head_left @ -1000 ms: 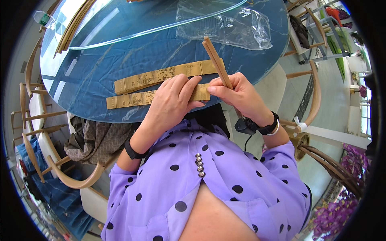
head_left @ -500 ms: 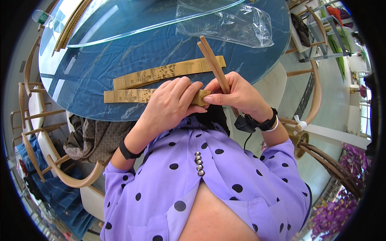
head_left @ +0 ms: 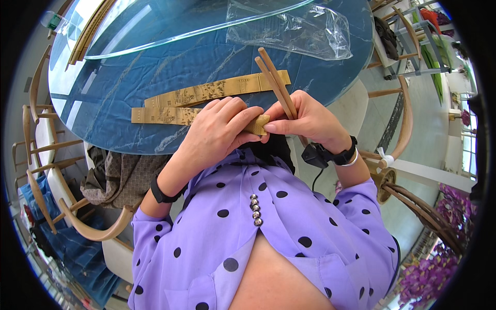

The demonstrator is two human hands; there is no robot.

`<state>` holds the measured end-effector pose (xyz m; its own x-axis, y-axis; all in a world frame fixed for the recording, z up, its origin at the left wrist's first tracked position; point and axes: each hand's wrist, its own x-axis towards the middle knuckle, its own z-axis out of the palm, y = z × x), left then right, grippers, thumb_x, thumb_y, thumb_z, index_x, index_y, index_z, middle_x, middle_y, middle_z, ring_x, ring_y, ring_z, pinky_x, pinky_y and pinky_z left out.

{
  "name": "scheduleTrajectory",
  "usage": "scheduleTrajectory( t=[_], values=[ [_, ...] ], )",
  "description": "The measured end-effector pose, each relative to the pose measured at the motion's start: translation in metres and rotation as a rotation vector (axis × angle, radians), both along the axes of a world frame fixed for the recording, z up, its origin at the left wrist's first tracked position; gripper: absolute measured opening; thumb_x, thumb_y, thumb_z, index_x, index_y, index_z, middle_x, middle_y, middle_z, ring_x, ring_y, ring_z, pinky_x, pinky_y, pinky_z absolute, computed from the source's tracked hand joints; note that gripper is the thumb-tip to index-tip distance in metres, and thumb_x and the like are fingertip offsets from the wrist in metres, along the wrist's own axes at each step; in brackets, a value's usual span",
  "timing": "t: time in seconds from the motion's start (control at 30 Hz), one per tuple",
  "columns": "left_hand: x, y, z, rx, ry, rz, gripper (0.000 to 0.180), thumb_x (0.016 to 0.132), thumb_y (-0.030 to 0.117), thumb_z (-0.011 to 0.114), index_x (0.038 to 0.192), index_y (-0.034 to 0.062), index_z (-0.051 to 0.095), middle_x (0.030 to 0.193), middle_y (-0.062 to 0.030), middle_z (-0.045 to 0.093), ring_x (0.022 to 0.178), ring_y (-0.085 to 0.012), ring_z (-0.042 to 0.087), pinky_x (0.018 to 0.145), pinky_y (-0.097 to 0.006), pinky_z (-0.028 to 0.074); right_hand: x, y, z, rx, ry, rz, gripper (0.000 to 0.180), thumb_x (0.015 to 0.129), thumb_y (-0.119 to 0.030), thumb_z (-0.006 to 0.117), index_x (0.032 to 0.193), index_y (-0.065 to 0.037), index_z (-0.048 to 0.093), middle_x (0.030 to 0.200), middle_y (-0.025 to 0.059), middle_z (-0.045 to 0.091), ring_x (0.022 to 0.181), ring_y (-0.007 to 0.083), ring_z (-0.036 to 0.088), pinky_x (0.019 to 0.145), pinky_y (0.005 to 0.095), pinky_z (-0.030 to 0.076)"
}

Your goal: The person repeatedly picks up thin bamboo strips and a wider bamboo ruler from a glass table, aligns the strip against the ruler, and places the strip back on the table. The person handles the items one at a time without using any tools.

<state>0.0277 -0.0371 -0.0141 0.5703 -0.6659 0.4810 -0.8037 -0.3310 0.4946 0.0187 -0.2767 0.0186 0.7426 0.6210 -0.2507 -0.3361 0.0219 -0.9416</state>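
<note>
My right hand (head_left: 310, 121) grips a pair of brown wooden chopsticks (head_left: 275, 81) that stick up and away over the table. My left hand (head_left: 214, 133) pinches the near end of a long tan paper sleeve (head_left: 160, 115) lying flat on the blue table (head_left: 155, 62); that end sits between both hands, beside the chopsticks' lower part. A second tan paper sleeve (head_left: 217, 89) with printed patterns lies just beyond, parallel to the first. Both wrists wear black bands.
A crumpled clear plastic bag (head_left: 299, 26) lies at the table's far side beside a curved glass pane (head_left: 170, 20). Wooden chairs (head_left: 88, 227) ring the table; one on my left holds a brown-grey cloth (head_left: 119, 175). Purple flowers (head_left: 434, 274) stand at lower right.
The chopsticks have tilted a bit more upright in my right hand. My left hand has slid along the near sleeve toward its right end, closing up against my right hand.
</note>
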Motion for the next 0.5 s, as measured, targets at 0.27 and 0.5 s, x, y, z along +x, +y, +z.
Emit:
scheduleTrajectory(
  t=[0.27, 0.5],
  values=[
    [-0.002, -0.001, -0.001, 0.024, -0.035, 0.006, 0.045, 0.083, 0.032, 0.074, 0.117, 0.0059, 0.061, 0.096, -0.0070, 0.056, 0.088, -0.0245, 0.060, 0.078, -0.038, 0.050, -0.004, 0.006, -0.005, -0.047, 0.028, -0.071, 0.014, 0.091, -0.010, 0.075, 0.095, 0.004, 0.073, 0.084, 0.0065, 0.072, 0.080, 0.0098, 0.067, 0.077, 0.0238, 0.052],
    [-0.004, -0.005, 0.001, 0.134, -0.203, 0.074, 0.046, 0.085, 0.027, 0.073, 0.119, 0.0000, 0.060, 0.095, -0.0063, 0.055, 0.085, -0.0208, 0.057, 0.074, -0.034, 0.048, -0.008, 0.011, -0.009, -0.196, -0.062, -0.159, 0.013, 0.090, -0.011, 0.074, 0.089, 0.000, 0.068, 0.074, -0.0041, 0.059, 0.067, 0.0037, 0.051, 0.062, 0.0218, 0.042]
  ],
)
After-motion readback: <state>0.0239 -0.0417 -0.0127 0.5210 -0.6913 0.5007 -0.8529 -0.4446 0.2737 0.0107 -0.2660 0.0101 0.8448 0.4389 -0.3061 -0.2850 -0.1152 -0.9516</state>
